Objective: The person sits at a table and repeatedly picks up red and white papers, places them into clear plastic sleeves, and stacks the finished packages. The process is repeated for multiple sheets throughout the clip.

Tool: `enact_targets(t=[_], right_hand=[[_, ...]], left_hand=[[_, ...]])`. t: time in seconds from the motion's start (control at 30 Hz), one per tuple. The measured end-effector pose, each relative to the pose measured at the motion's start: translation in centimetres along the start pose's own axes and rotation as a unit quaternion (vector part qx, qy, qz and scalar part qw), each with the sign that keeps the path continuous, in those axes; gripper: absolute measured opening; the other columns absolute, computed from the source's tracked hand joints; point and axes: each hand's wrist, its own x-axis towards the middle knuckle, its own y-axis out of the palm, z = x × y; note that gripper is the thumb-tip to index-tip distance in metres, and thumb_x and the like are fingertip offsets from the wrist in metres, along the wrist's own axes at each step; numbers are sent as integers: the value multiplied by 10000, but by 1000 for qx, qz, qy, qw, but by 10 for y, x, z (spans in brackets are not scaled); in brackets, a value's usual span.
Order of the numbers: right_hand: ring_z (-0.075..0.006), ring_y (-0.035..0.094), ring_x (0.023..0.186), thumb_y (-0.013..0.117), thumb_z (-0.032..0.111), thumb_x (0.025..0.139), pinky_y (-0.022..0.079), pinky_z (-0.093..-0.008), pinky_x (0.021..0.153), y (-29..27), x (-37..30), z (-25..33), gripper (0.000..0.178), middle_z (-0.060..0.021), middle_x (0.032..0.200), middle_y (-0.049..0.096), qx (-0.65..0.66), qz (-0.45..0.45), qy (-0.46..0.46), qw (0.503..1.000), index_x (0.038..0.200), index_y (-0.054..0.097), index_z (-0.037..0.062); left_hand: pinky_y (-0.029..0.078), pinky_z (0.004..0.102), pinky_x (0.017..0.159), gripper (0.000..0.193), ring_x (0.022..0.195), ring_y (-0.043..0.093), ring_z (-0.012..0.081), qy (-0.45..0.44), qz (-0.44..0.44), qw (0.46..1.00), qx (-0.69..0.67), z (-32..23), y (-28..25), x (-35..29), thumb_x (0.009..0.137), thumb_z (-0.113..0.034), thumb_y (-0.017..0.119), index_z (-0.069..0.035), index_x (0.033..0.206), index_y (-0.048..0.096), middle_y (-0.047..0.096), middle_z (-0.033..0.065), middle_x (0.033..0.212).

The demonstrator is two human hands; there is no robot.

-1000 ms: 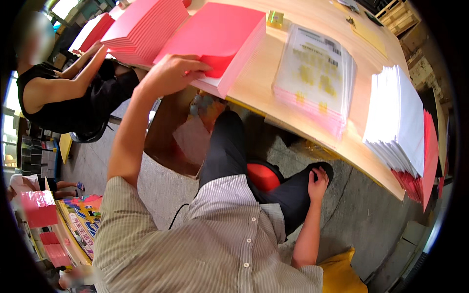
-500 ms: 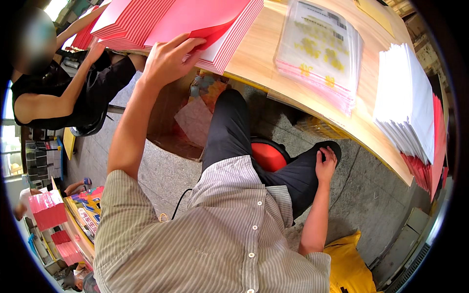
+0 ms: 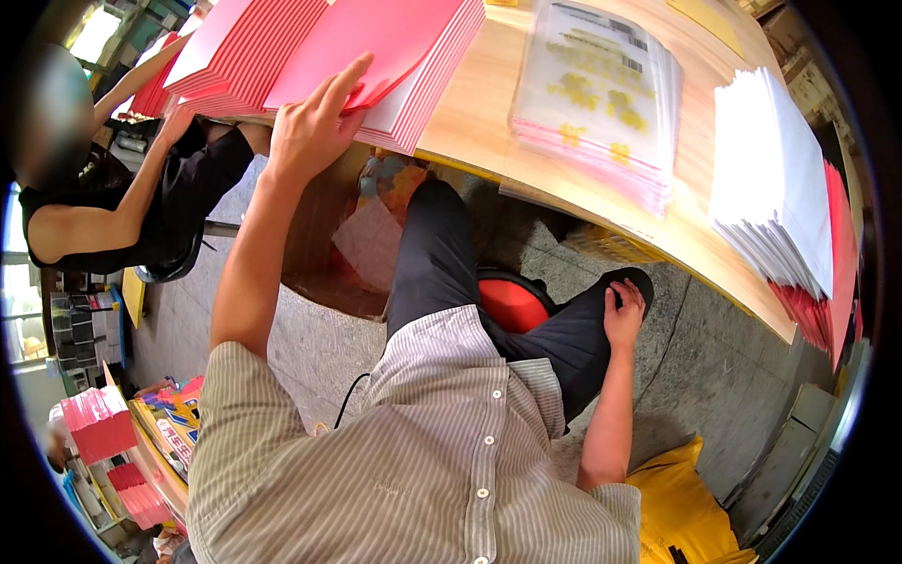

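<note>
My left hand [image 3: 315, 133] is at the near edge of a stack of pink-covered booklets [image 3: 376, 42], fingers stretched over the top one. The corner of its pink cover is slightly raised beside my fingertips, and white pages show underneath. My thumb is partly hidden, and I see no firm grip on the cover. A second pink stack [image 3: 246, 47] stands against it on the left. My right hand [image 3: 624, 315] rests on my right knee, fingers loosely stretched and holding nothing.
On the wooden table [image 3: 470, 103] lie a pile of clear plastic sleeves [image 3: 601, 103] and a stack of white folded sheets [image 3: 766, 179] beside red ones. A cardboard box [image 3: 319, 254] stands under the table. At left sits another person [image 3: 113, 207]; a yellow bag [image 3: 681, 508] lies behind my right arm.
The raised pink cover has come down nearly flat, and my left fingers have straightened over it. The view has shifted slightly. My right hand stays on the knee.
</note>
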Motion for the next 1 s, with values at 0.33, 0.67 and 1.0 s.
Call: enact_targets(t=[0.33, 0.67, 1.0], right_hand=[[-335, 590, 1223, 713, 173, 894, 403, -451, 1082, 0, -2, -3, 197, -166, 1222, 688, -4, -5, 15, 1000, 1041, 753, 49], [-332, 597, 1240, 705, 158, 897, 413, -463, 1093, -3, -2, -3, 199, -170, 1171, 712, 19, -15, 7, 1000, 1043, 752, 30], [-330, 656, 1133, 677, 5, 874, 495, -413, 989, -29, -9, 27, 193, -148, 1171, 713, 119, -114, -94, 982, 1062, 720, 25]], left_hand=[[570, 370, 863, 342, 995, 712, 253, -68, 16, 997, 37, -6, 2, 14, 823, -143, 724, -132, 1165, 741, 744, 82, 1090], [558, 370, 782, 226, 912, 704, 288, -109, -42, 993, -27, 7, 5, 25, 863, -228, 737, -102, 1048, 766, 741, 83, 994], [560, 345, 725, 200, 788, 733, 260, -146, -358, 922, -18, 52, -24, 62, 900, -158, 751, -6, 1031, 754, 749, 189, 926]])
